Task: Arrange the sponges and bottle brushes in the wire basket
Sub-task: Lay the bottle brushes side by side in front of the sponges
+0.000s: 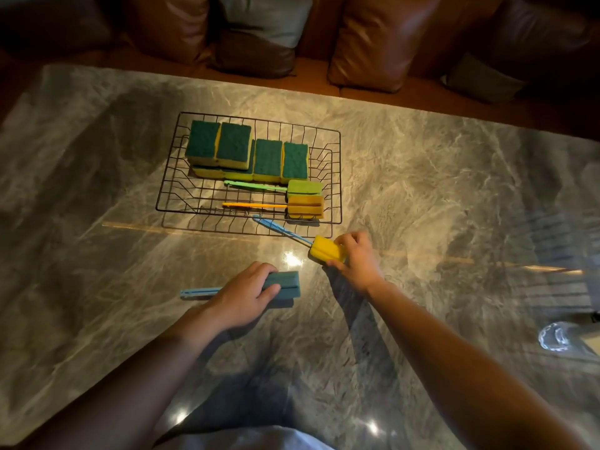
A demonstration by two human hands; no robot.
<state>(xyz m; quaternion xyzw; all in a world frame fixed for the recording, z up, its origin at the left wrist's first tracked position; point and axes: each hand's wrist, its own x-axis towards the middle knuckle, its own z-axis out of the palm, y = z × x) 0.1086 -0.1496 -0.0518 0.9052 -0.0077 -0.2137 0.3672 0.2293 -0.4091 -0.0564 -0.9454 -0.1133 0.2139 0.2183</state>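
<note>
Head view: right hand (355,256) pinching yellow foam head (326,251) of blue-handled bottle brush (279,229), handle tip over front rim of wire basket (168,177). Left hand (245,295) closed over teal foam brush (282,284) lying on marble table (422,196), pale blue handle (199,292) jutting left. Basket holding green-and-yellow sponges (246,151) along back, green brush (303,187) and orange brush (305,206) in front half. Bare wire at basket's left front; open tabletop all round.
</note>
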